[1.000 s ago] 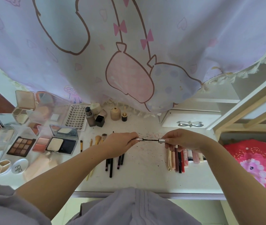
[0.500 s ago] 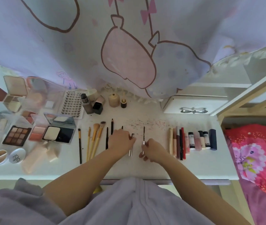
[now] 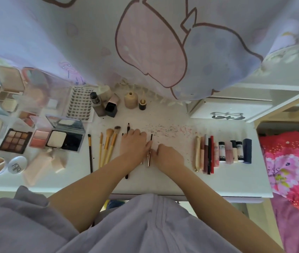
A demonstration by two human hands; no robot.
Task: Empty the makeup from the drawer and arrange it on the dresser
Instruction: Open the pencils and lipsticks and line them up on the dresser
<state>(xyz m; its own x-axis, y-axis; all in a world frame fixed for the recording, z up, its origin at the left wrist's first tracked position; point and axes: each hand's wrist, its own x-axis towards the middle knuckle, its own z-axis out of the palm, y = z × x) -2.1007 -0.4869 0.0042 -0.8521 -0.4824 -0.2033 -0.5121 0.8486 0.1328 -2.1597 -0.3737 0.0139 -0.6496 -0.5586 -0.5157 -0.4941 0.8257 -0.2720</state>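
Note:
Makeup is laid out in rows on the white dresser (image 3: 163, 181). My left hand (image 3: 133, 143) lies flat, fingers straight, over a few dark pencils (image 3: 126, 172) in the middle. A slim black and silver liner pen (image 3: 150, 148) lies upright on the top just right of it. My right hand (image 3: 169, 156) is against the pen's right side, with its curled fingertips on it. Tan-handled brushes (image 3: 106, 145) lie to the left. A row of lip sticks and small tubes (image 3: 216, 152) lies to the right.
Open palettes (image 3: 15, 141), a compact (image 3: 63, 139), a lash tray (image 3: 80, 105) and small bottles (image 3: 95, 103) fill the left and back. A white drawer box with a bow handle (image 3: 227, 115) stands back right. A printed curtain (image 3: 145, 42) hangs overhead; red bedding (image 3: 291, 161) lies to the right.
A second ago both hands held the pen level in the air. They have since come down, and the pen now lies upright on the dresser between them.

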